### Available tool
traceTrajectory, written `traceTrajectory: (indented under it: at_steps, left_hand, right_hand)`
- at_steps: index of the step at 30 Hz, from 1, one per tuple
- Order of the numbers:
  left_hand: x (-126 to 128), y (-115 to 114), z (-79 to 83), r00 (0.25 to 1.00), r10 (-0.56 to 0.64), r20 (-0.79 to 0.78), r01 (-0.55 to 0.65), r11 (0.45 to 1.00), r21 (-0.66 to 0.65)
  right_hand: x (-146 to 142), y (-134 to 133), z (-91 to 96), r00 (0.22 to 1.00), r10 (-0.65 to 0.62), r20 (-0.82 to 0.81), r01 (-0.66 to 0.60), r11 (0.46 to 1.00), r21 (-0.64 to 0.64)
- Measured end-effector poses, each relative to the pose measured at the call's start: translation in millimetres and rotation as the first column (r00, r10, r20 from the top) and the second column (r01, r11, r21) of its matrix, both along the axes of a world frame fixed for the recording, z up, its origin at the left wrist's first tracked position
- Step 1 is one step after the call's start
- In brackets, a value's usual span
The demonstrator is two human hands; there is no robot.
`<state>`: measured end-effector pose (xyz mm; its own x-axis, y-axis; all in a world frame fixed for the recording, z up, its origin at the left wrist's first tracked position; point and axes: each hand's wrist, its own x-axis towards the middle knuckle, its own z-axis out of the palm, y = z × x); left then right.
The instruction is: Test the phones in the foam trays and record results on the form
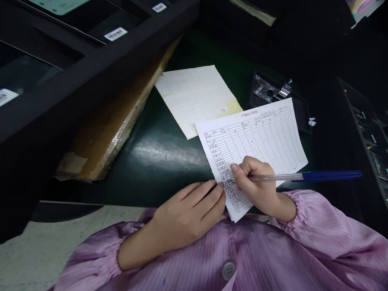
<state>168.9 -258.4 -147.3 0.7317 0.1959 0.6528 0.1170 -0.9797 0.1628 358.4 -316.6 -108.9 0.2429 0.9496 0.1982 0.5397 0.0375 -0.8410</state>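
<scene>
Form (251, 137) lies on the green mat (169, 161), its top corner lapped over a pale label sheet (194, 97), its bottom corner near the person's striped smock (224, 250). Single loose sheet: printed grid, Chinese heading, handwritten blue entries down the left column. Light and limp, and likely to skate on that glossy mat (pin it before writing); best lifted by the edges, kept flat to avoid creasing.

Right hand (254, 186) is narrow, with a pen (330, 176) in a tripod pinch, tip at the left column. Pen is a slim clear ballpoint with a blue end, light and rigid, held low on the barrel. Left hand (189, 214) is flat and relaxed, not gripping, fingertips (216, 186) resting on the form's lower-left edge.

Nearby: cardboard (112, 125) left of the sheets; black tray (298, 111) beyond the form, holding a plastic bag (263, 89) and a metal clip (285, 89); black case (60, 81) at upper left, with barcode stickers (115, 34).
</scene>
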Motion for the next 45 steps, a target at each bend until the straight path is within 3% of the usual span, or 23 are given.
traceTrajectory:
  at_steps: [4,11,32,45]
  left_hand:
    - [-0.5,-0.3,-0.2,1.0,0.001,-0.002,-0.001,1.0,0.002]
    - [-1.1,0.8,-3.0,1.0,-0.005,-0.009,0.005,1.0,0.03]
    - [0.5,0.0,0.1,1.0,0.003,-0.005,-0.003,1.0,0.017]
    - [0.1,-0.3,-1.0,1.0,-0.006,0.003,0.006,1.0,0.007]
  right_hand:
    - [0.2,-0.2,-0.1,0.999,0.044,-0.01,-0.044,0.999,-0.009]
    - [-1.3,3.5,3.2,0.999,-0.042,-0.032,0.041,0.999,-0.005]
    - [-1.4,6.9,4.1,0.982,-0.091,-0.167,0.091,0.996,-0.009]
    - [-2.4,2.4,0.6,0.999,-0.002,0.033,0.002,1.0,0.012]
